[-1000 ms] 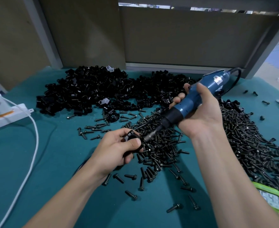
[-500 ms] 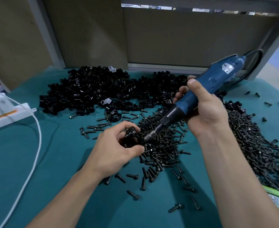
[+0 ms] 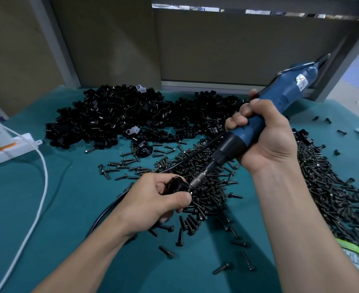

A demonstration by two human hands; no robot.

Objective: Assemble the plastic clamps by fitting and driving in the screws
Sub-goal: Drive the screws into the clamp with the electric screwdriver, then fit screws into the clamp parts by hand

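Clamp (image 3: 175,185) pinched in left hand (image 3: 153,205); right hand (image 3: 265,140) grips driver (image 3: 259,125), its axis slanting down-left, bit meeting the clamp.

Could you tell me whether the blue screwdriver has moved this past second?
Yes. Against the clamp pile, the blue screwdriver has swung its rear up and right; its bit stays by the left hand.

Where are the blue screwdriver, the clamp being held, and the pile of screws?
blue screwdriver (image 3: 286,98), head view, on its blue body.
clamp (image 3: 174,184), head view, on its black top.
pile of screws (image 3: 208,187), head view, on the middle of the heap.
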